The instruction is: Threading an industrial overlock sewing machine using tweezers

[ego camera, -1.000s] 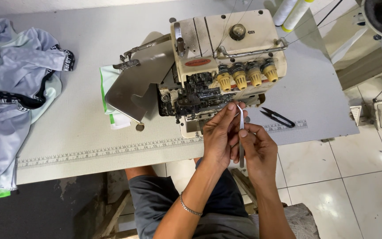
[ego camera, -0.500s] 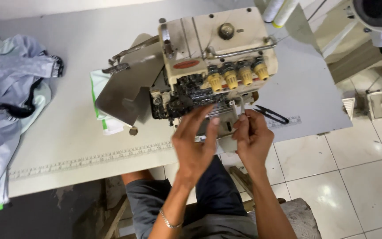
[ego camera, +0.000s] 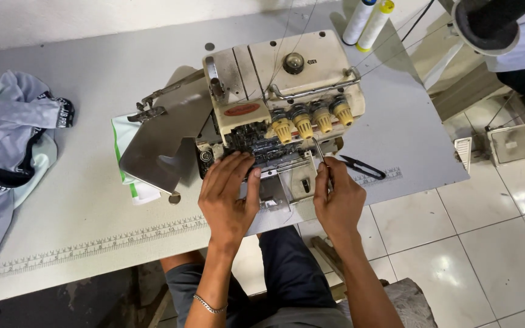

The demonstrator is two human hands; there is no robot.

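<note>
Steel tweezers (ego camera: pixel 321 157) sit clamped in right hand (ego camera: pixel 337 203) fingers; left hand (ego camera: pixel 229 197) fingers spread on the machine (ego camera: pixel 274 91).

**Materials and finishes at your station**

Your sewing machine (ego camera: pixel 281 91) has cream painted metal, worn and smudged, with yellow plastic knobs (ego camera: pixel 308 118). The counter (ego camera: pixel 92 91) looks matt grey laminate. Grey cloth (ego camera: pixel 7 140) lies soft and creased; floor tiles (ego camera: pixel 493 243) shine glossy.

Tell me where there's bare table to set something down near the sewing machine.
Bare table lies between the grey garments and the overlock machine, and along the printed ruler. Crowded: machine front, where left hand, right hand with tweezers, and snips sit.
</note>
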